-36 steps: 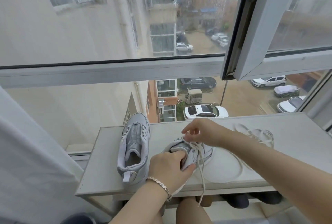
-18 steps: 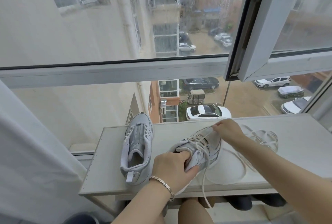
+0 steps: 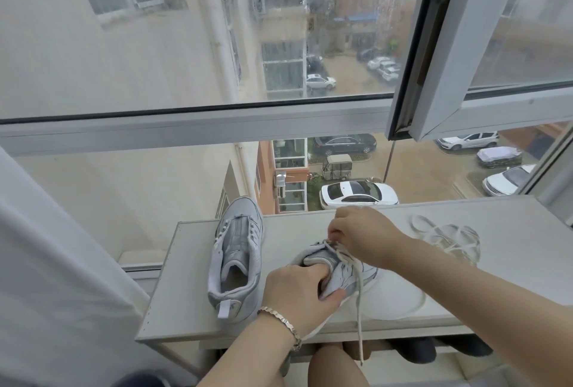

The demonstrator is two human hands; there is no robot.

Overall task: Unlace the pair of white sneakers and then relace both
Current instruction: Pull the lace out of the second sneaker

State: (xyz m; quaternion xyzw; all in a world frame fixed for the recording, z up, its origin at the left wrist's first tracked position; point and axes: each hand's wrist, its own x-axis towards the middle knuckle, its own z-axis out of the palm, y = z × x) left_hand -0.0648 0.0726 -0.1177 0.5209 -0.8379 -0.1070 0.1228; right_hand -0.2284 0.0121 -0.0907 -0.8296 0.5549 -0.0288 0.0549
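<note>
Two white sneakers lie on a pale shelf [image 3: 186, 303] by the window. The left sneaker [image 3: 237, 258] stands upright with empty eyelets, toe toward the glass. My left hand [image 3: 299, 292] grips the heel and collar of the right sneaker [image 3: 338, 275], which lies tilted. My right hand [image 3: 361, 236] pinches the white lace [image 3: 359, 300] at the sneaker's eyelets. One lace end hangs down past the shelf's front edge. A loose second lace [image 3: 446, 236] lies in a heap on the shelf to the right.
A white round plate [image 3: 400, 300] sits on the shelf under the right sneaker. A window frame [image 3: 198, 129] runs just behind the shelf, with an open sash [image 3: 440, 45] above right. A white curtain [image 3: 55, 278] hangs at left. Dark shoes [image 3: 412, 349] sit beneath the shelf.
My right hand went out toward the sneaker's toe and has come back nearer to the upper eyelets, still with the lace. My left hand has kept its hold on the heel.
</note>
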